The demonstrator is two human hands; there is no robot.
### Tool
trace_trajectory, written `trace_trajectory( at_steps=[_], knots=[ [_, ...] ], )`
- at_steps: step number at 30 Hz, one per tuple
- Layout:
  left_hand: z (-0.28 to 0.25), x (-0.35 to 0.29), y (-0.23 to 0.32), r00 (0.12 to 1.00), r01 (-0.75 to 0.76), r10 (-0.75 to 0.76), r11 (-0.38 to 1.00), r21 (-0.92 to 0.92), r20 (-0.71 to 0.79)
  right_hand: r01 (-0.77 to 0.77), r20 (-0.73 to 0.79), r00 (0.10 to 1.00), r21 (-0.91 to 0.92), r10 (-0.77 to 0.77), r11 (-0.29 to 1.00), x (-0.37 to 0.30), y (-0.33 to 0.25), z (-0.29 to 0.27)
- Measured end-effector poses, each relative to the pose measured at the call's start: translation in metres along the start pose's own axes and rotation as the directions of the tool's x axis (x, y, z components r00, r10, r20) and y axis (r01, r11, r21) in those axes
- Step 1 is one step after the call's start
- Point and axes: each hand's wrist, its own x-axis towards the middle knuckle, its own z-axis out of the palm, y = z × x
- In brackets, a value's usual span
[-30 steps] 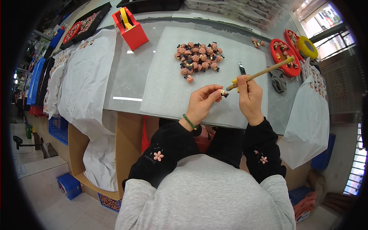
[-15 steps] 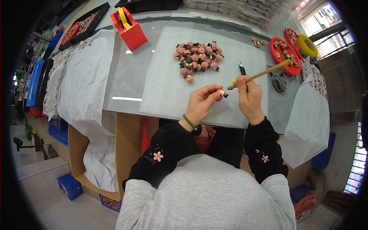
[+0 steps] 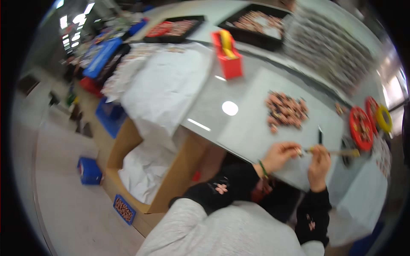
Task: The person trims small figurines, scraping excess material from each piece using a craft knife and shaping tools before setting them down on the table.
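My left hand point(image 3: 275, 158) pinches a small pink-and-cream figurine point(image 3: 300, 152) between thumb and fingertips. Closed round a thin wooden stick point(image 3: 345, 152) with yellowish ends is my right hand point(image 3: 319, 167). The stick's inner end points at the figurine and lies close beside it; blur hides whether they touch. Beyond my hands a pile of small pink figurines point(image 3: 285, 110) with dark parts rests on a white foam sheet point(image 3: 245, 123). A slim black tool point(image 3: 320, 135) lies on the sheet near my right hand.
A red tape dispenser point(image 3: 231, 67) stands on the grey table. Red round trays point(image 3: 361, 128) and a yellow tape roll point(image 3: 384, 118) are at the right. Black trays point(image 3: 252, 39) line the back. An open cardboard box point(image 3: 177, 183) with white sheeting stands below the left table edge.
The view has swung left and blurred, so the table things sit further right. The stick's inner end has come nearer the figurine, and my hands are closer together.
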Motion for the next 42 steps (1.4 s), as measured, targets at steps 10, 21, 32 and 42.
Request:
trace_trajectory(
  at_steps=[10, 21, 32, 42],
  knots=[
    [0.001, 0.0, -0.006, 0.999, 0.024, -0.02, 0.991, -0.131, 0.031, 0.027, -0.002, 1.0, 0.179, -0.027, 0.983, -0.015, -0.012, 0.002],
    [0.009, 0.007, -0.004, 0.999, -0.03, 0.026, 0.984, 0.178, 0.023, -0.018, 0.155, 0.988, 0.211, -0.015, 0.977, -0.03, -0.007, -0.015],
    [0.011, -0.001, 0.011, 0.998, -0.019, 0.023, 0.998, 0.06, -0.056, -0.002, -0.176, 0.981, 0.388, 0.076, 0.922, -0.027, 0.008, -0.001],
    [0.014, -0.004, 0.012, 0.998, -0.011, 0.014, 0.998, 0.055, -0.065, -0.203, -0.195, 0.918, 0.516, 0.344, 0.832, -0.035, 0.015, 0.005]
  ],
)
